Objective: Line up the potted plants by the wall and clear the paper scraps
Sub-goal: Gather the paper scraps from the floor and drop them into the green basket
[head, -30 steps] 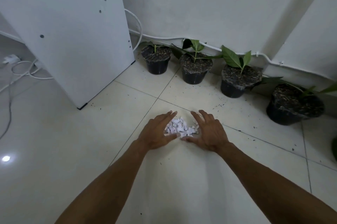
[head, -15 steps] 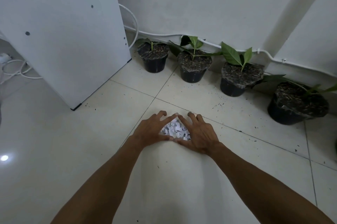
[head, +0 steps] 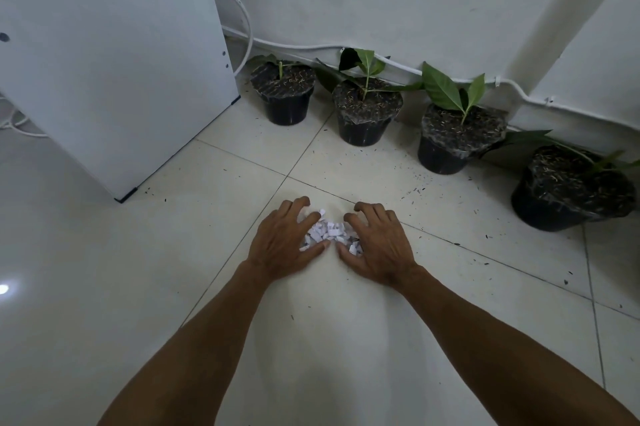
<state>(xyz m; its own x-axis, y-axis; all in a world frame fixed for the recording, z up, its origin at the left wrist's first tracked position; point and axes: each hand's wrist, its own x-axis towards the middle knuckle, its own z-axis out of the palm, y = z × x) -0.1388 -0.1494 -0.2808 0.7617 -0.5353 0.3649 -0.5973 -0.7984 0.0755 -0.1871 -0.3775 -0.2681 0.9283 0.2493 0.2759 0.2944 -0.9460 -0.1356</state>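
Tiled floor (head: 450, 217), left hand (head: 282, 245) and right hand (head: 379, 249) cupped, half-curled, around paper scraps (head: 329, 234)

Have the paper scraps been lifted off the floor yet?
No, the paper scraps lie heaped on the floor tile, cupped between the left hand and right hand.

2 bare forearms, no sleeves in view anywhere up to the bottom edge. Left hand (head: 282, 245) and right hand (head: 379, 247) bare too: no gloves, no rings on the fingers that show, no watch or band at either wrist. Short nails (only partly visible). Raised tendons and veins across the backs of both hands, knuckles plainly marked. Lean forearms, faintly haired.
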